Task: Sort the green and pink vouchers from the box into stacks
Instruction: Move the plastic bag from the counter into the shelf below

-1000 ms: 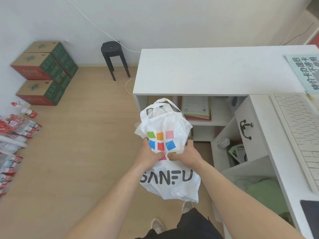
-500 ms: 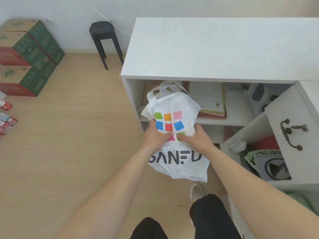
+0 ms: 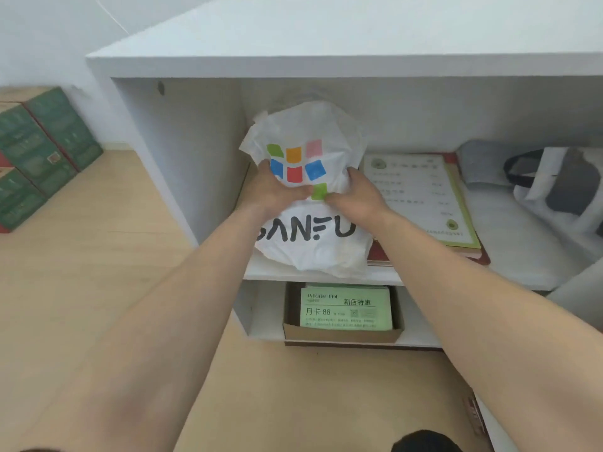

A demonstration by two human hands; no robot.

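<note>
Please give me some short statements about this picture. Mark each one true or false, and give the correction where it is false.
1. The left hand and the right hand both hold the bag. True.
2. The bag lies on the floor. False: it is in the upper shelf space.
3. The box stands below the bag. True.
4. The top voucher in the box is pink. False: the vouchers that show are green.
5. Green cartons stand to the right of the cabinet. False: the cartons are to the left of the cabinet.
</note>
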